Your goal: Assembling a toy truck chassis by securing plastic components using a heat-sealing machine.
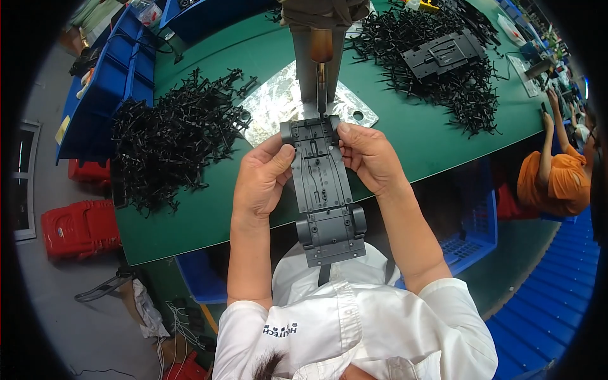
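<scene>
In the head view, at the centre of the frame, the person is holding a long dark grey toy-car chassis [323,190] by its upper half, its far end pushed up against the tip of a vertical press tool [320,63] that is standing on a shiny metal base plate [278,101] in the upper middle. The left hand [259,180] is gripping the chassis's left edge, thumb lying across the top face and fingers curled under; the right hand [370,155] is clamping the opposite edge the same way, thumb on top near the front corner. The near end of the chassis is hanging over the edge of the green table [202,209] toward the white shirt. Judging by this, the piece is sitting at the tool and being worked, not yet set aside. A heap of small black plastic parts [171,136] is lying at the left of the frame, and a second heap [437,63] at the upper right is carrying another grey chassis [443,54] on top, so plenty of stock seems to be waiting. At the right edge a person in orange [551,180] is working
</scene>
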### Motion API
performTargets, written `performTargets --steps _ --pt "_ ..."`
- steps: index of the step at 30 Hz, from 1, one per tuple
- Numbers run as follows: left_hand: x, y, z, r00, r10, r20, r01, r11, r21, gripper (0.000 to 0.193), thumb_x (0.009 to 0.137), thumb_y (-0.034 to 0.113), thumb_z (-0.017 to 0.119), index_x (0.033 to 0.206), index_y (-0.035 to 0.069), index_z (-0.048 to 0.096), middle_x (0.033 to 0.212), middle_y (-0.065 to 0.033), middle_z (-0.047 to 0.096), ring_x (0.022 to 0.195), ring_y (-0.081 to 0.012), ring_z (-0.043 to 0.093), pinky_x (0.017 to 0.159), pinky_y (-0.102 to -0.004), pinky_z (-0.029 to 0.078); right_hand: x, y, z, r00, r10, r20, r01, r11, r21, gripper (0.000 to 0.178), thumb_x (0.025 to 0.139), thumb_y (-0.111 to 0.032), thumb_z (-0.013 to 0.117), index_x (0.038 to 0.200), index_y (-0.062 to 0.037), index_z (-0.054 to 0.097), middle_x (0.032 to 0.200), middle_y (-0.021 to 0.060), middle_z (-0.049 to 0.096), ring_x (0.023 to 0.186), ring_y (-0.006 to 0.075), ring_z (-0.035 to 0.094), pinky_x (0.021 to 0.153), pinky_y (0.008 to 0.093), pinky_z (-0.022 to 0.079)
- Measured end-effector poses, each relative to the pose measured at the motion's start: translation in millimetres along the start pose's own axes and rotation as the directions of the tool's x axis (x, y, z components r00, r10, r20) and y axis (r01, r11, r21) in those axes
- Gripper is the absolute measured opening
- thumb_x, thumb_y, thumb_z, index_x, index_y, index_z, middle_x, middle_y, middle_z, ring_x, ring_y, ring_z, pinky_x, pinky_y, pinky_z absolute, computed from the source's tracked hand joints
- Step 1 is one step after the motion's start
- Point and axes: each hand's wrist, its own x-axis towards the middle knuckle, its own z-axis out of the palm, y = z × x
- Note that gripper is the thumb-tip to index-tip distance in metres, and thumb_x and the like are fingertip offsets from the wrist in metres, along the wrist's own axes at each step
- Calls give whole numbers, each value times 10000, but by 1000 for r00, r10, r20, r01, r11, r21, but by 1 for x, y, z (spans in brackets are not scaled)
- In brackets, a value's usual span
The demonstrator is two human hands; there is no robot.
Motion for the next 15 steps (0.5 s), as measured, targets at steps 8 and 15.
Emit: performTargets --steps 8,15 --pt "0 0 -1 1000 4 -2 -4 1000 3 331 861 85 595 1156 -52 533 968 -67 639 802 -104 600 704 -229 487 0 -2 2 1000 12 1 -12 1000 -7 271 880 -279 588 960 -26 642 817 32 649 704 93 606 666 229 489" --pt "0 3 3 1000 12 1 -12 1000 20 327 865 98 595 1149 -53 535 950 -59 641 766 -87 594 677 -205 482 1 -2 2 1000 11 21 -11 1000 9 273 884 -276 581 968 -23 638 821 37 649 714 98 609 673 237 493"
